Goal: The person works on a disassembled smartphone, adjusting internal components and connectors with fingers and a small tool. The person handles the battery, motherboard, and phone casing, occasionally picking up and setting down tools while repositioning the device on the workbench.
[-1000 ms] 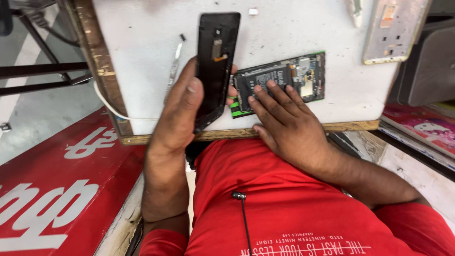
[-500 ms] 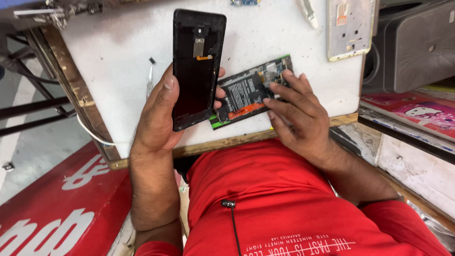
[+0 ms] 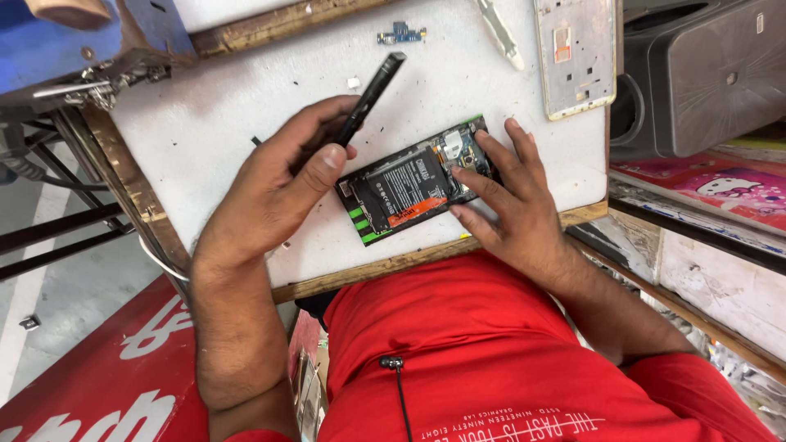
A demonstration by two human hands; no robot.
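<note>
Back cover seen edge-on, long axis running near-left to far-right, gripped in left hand above table. Right hand fingers spread, pressing phone, nothing grasped.

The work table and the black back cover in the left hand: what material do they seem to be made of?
The work table looks like a white laminate or painted board with a bare wooden rim: the top is smooth and speckled with dirt, and the edge shows brown grain. The black back cover, held edge-on by the left hand, looks like matte plastic, thin and dull, though metal cannot be ruled out.
</note>
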